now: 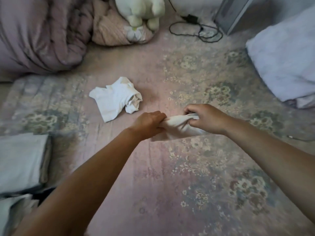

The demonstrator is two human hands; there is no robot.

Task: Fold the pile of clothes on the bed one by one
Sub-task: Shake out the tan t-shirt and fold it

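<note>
Gripping a small cream cloth [179, 127] at mid-bed, the left hand [150, 124] clenched its left end and the right hand [206, 118] pinched its right end, both shut on fabric. One crumpled white garment [114, 99] lay at ten o'clock from it, apart. The floral pink bedspread [170, 176] carried one folded stack [22, 160] at eight o'clock, a bunched quilt [39, 34] at eleven, one plush toy [141, 11] at twelve, one black cable [196, 29] at one, one white pillow [286, 65] at two.

The bed [153, 167] wears a matt, faded floral cloth. On it, the small white garment [115, 99] looks like soft, crumpled cotton. Beyond that garment, the plush toy [141, 11] is fuzzy and the quilt [39, 34] faintly sheeny.
</note>
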